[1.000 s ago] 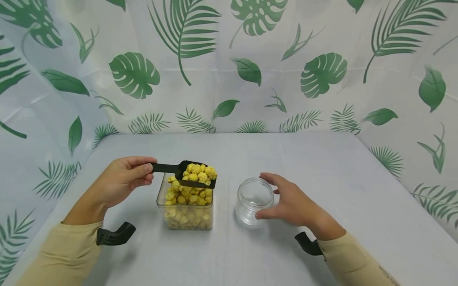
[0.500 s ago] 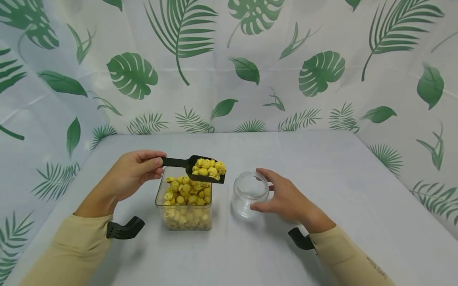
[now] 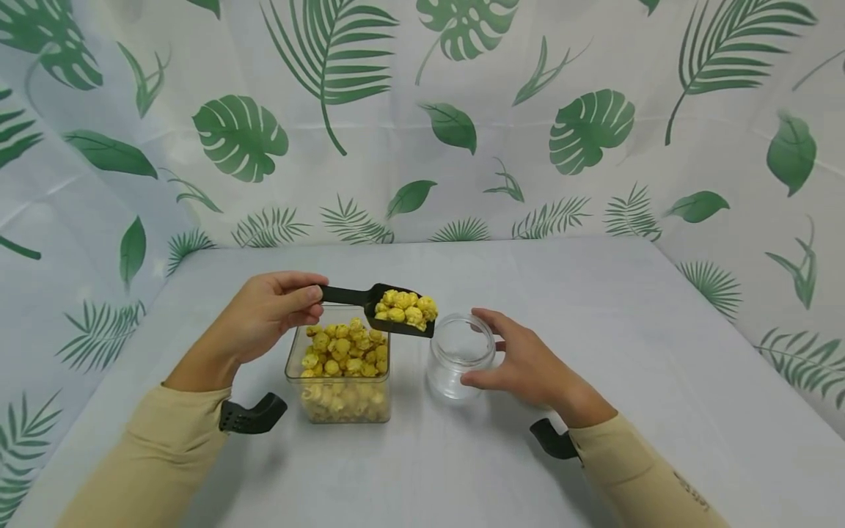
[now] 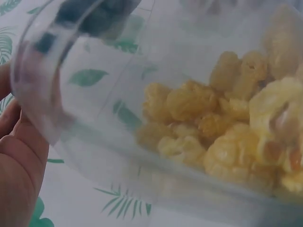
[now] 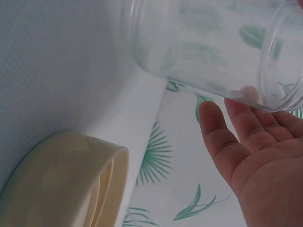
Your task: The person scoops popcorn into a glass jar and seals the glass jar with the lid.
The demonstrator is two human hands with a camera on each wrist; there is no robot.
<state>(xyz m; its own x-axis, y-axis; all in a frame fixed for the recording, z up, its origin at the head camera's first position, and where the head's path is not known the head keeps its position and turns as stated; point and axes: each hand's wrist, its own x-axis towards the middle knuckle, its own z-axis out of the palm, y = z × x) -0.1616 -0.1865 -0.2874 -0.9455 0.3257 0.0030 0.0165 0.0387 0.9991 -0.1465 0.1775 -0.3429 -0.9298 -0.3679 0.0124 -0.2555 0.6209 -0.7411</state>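
My left hand (image 3: 267, 315) pinches the handle of a black scoop (image 3: 389, 314) heaped with yellow popcorn (image 3: 407, 307). The scoop hangs over the right rim of a square clear tub (image 3: 339, 375) full of popcorn, close to the mouth of an empty clear jar (image 3: 458, 358). My right hand (image 3: 521, 363) curls round the jar's right side and steadies it on the table (image 3: 594, 323). The left wrist view is filled by the tub wall and popcorn (image 4: 222, 127). The right wrist view has the jar (image 5: 213, 47) above my palm (image 5: 265, 161).
A leaf-print cloth (image 3: 422, 110) walls the table at the back and on both sides. Black wrist mounts (image 3: 251, 414) sit on both sleeves. A cream sleeve cuff (image 5: 61, 184) lies low in the right wrist view.
My left hand has carried the loaded scoop up and to the right, from over the tub to beside the jar's mouth. The right hand and the jar have shifted slightly left.
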